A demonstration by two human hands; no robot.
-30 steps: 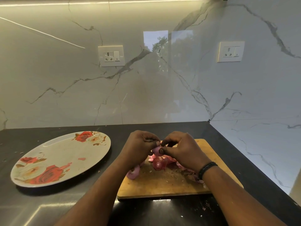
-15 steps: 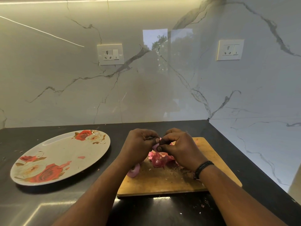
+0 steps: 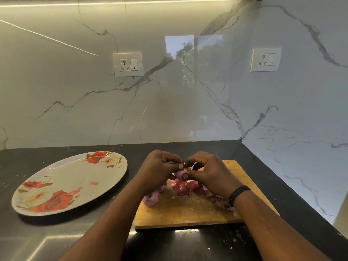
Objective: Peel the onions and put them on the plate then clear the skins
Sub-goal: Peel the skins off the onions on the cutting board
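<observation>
- Both hands meet above the far half of the board (image 3: 188,213), with a small pink onion (image 3: 179,175) held between them
- The left hand (image 3: 160,170) has its fingers curled and pinches at the top of the onion, thumb and fingertips pressed together there
- The right hand (image 3: 209,172) is also curled, its thumb lying against the onion's near side and its fingers bent over the top; a black band (image 3: 238,193) circles that wrist
- The onion is lifted off the wood, above a heap of red skins (image 3: 183,188) that lies on the board just under the hands
- More skins trail to the right under the right wrist; how far they go is hidden by the arm
- A peeled onion (image 3: 150,199) sits on the board near its left edge, partly behind the left forearm; there may be a second one beside it, but I cannot tell
- The plate (image 3: 79,178), oval with red roses, lies on the dark counter (image 3: 188,245) well to the left of the board, apart from it; it holds no whole onion, only a small pink scrap (image 3: 93,183)
- Tiny bits of skin dot the counter in front of the board
- Two sockets, one (image 3: 128,65) and another (image 3: 265,59), sit in the marble wall behind
</observation>
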